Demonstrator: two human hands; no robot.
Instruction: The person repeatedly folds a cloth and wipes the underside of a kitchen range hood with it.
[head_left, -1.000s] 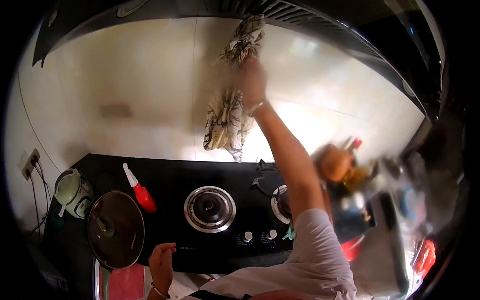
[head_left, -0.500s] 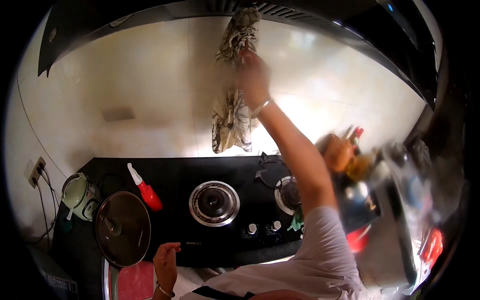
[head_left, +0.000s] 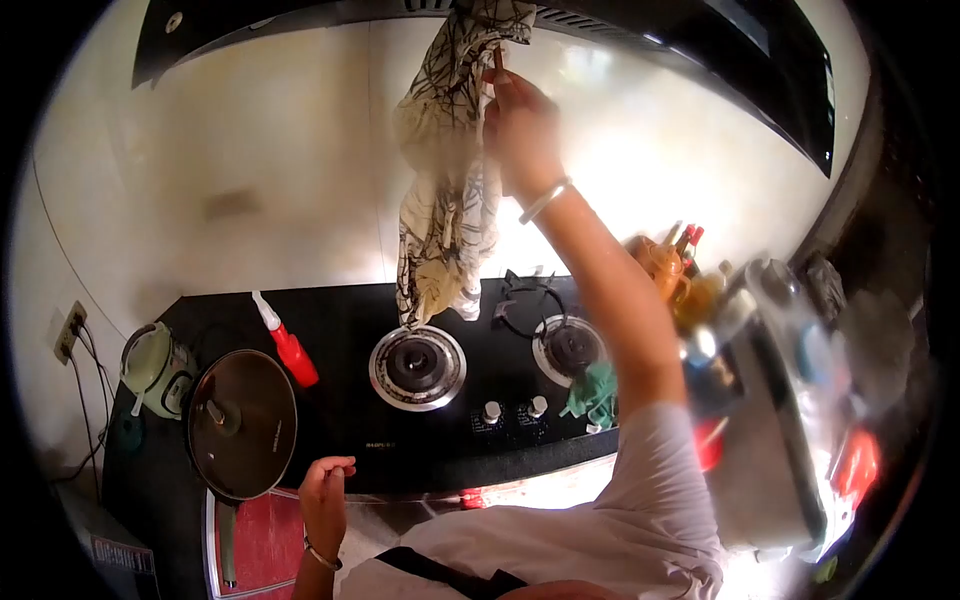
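Observation:
My right hand [head_left: 522,125] reaches up toward the range hood, its fingers closed on the upper edge of a cream cloth [head_left: 445,190] with dark branching lines. The cloth hangs long and crumpled in front of the wall, its lower end close to the left burner [head_left: 418,368]. Part of the hand is blurred. Low at the counter's front edge, my left hand [head_left: 326,485] has its fingers curled together, and nothing shows in them. A red spray bottle [head_left: 292,355] with a white nozzle and a glass pan lid [head_left: 242,425] lie beyond it.
The dark range hood [head_left: 680,60] overhangs the black cooktop [head_left: 400,460]. A black pot stand [head_left: 510,315] and a green rag [head_left: 597,395] are near the right burner [head_left: 570,350]. A small green cooker [head_left: 155,370] stands left; bottles [head_left: 665,270] crowd the right.
The view has shifted. The cloth now spreads wider and hangs lower, close over the left burner, with my right hand still gripping it near the top. My left hand stays by the counter edge.

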